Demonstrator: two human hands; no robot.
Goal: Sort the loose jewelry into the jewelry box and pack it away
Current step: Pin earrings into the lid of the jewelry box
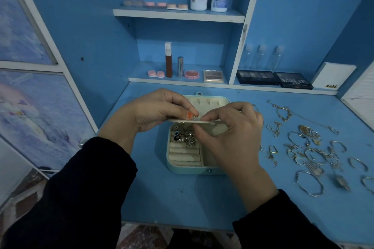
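Head view: the jewelry box (183,169) sits open at the middle of the surface (182,198), its lid laid back flat, away from the person. The left hand (159,109) pinches the left end of a thin pale insert panel (178,120) between thumb and forefinger. The right hand (228,133) pinches the same panel further right, fingers curled. The panel is held level just above the box's far compartments, not seated in them. A small pin-like item shows at the left thumb tip (too small to identify).

Rings (187,137) fill the upper rows of the ring rolls (184,155); the lower rolls show none. The loose jewelry (309,147) lies spread on the surface to the right of the box, well apart from both hands: hoops, bangles, fine chains and small earrings.

Handling assessment:
- **Panel:** judged light, thin and liable to flex, so it is best held by its edges, as now.
- **Chains:** limp and prone to tangling, so each should be lifted singly by a clasp or an end.
- **Hoops and bangles:** appear stiff and can be taken by the rim.
- **Small earrings:** likely slippery and call for a fingertip pinch, released low over a compartment.

Progress is judged as partial, since most pieces lie outside the box.
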